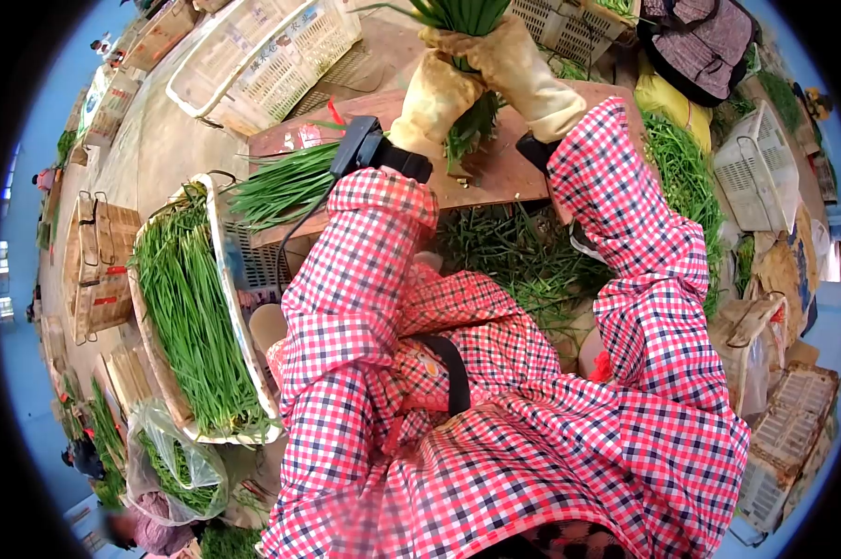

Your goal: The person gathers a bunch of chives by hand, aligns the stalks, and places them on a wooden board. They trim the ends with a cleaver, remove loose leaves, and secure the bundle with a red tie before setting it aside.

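Observation:
My left hand (437, 96) and my right hand (529, 82), both in yellowish stained work gloves, are closed around one bunch of garlic chives (467, 13) at the top of the view. Its green leaves stick out above the gloves, and its lower part hangs between my wrists over a reddish-brown board (500, 191). The fingertips are mostly hidden. A loose pile of chives (285, 184) lies on the board beside my left wrist. Near it are small red scraps.
A crate (217, 279) full of long chives stands at my left, with a plastic bag (180, 466) below it. A white crate (262, 65) stands beyond the board. Loose greens (523, 252) lie under the board, and more greens (678, 177) and a dark backpack (698, 51) are at the right.

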`<state>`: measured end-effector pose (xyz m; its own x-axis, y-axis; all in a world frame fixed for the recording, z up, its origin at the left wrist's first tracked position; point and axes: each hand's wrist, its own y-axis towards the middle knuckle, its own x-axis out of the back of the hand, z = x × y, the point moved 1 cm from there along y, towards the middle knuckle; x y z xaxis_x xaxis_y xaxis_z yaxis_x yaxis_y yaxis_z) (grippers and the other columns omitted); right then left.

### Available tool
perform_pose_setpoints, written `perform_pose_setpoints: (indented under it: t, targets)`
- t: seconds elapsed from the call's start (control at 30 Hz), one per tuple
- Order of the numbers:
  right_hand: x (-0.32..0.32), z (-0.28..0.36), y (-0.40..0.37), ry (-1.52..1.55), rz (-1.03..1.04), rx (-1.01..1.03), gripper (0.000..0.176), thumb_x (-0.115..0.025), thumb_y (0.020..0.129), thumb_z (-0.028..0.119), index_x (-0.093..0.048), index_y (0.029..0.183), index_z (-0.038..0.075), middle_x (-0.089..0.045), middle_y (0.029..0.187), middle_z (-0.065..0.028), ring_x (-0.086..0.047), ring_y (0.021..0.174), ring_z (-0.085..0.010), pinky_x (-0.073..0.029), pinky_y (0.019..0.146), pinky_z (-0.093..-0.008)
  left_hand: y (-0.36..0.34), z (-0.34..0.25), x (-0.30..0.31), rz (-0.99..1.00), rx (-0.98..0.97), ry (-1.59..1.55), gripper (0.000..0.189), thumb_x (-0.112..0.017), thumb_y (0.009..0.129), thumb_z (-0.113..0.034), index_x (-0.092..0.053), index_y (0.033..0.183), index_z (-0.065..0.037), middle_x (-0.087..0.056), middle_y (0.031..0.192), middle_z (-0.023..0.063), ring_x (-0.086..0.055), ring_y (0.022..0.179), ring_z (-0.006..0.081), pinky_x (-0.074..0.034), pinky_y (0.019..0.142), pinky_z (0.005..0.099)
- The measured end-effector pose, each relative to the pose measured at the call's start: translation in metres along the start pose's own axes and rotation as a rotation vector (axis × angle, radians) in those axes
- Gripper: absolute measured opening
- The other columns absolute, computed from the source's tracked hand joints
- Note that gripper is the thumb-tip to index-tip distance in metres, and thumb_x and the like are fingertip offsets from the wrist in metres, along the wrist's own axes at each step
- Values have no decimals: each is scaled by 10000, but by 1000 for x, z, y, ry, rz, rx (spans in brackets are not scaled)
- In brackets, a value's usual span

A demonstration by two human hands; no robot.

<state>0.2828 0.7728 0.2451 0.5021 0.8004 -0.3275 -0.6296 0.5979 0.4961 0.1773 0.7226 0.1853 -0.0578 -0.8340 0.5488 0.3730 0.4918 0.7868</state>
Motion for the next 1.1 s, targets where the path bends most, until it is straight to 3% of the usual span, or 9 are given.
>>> perform_pose_setpoints:
  t: [0.17,0.3,0.33,0.43,0.57,0.8,0.97,1.07,1.1]
  targets:
    - [-38,45,-5,-1234,-70,243,291,-641,917,221,-647,1132,26,-702,1023,-112,-658,904,-181,-532,736,-312,8,-7,22,99,289,-572,270,-640,836,-133,-653,1083,-26,-702,978,105,-664,951,264,-518,836,341]
    - [-15,59,8,-899,-105,109,178,-573,940,144,-663,1046,34,-683,866,-75,-620,767,-180,-508,688,-321,36,3,72,450,811,-1032,536,-716,858,-293,-559,1294,-24,-618,1279,157,-573,1200,282,-453,1001,350]
    - [-3,67,15,-1468,68,731,185,-510,974,114,-661,1020,17,-635,785,-43,-567,686,-144,-477,638,-276,27,17,70,325,651,-980,791,-761,790,-486,-502,1357,1,-512,1408,177,-472,1315,279,-382,1081,378]
    - [-8,84,12,-459,-187,96,221,-501,974,128,-661,1020,-17,-589,723,-11,-537,644,-135,-450,606,-266,22,25,124,254,835,-1216,1034,-767,719,-592,-368,1438,35,-404,1479,223,-361,1398,308,-304,1142,416]
    - [24,34,6,-1128,-218,204,218,-512,973,157,-645,1019,-10,-630,737,-16,-592,679,-122,-471,587,-256,-2,22,129,219,797,-1195,1086,-797,701,-559,-315,1452,60,-389,1481,240,-344,1408,302,-275,1162,422]
    - [-11,46,-4,-970,-435,-403,224,-571,937,249,-643,994,45,-630,887,-118,-582,817,-167,-488,743,-331,-6,-50,119,342,746,-521,1284,-894,578,-472,-182,1443,156,-394,1438,316,-363,1382,375,-291,1161,384]
    - [-47,47,-7,-320,-204,-235,187,-618,930,211,-658,1003,43,-660,873,-87,-613,768,-177,-515,674,-316,21,-43,53,289,673,-183,893,-798,711,-227,-306,1369,123,-417,1405,307,-341,1377,378,-277,1133,453]
    - [-74,72,-1,179,-14,-76,217,-677,915,222,-669,1006,26,-693,866,-69,-649,741,-189,-543,622,-305,47,-41,103,-76,965,-755,315,-733,753,-134,-594,982,32,-681,889,226,-675,858,373,-533,754,412]
    - [-103,115,-5,-676,-163,-122,300,-677,914,214,-627,1146,29,-698,977,-77,-659,780,-184,-549,653,-300,43,-33,101,-151,929,-778,261,-729,794,-142,-616,975,9,-692,835,130,-664,767,281,-526,710,362]
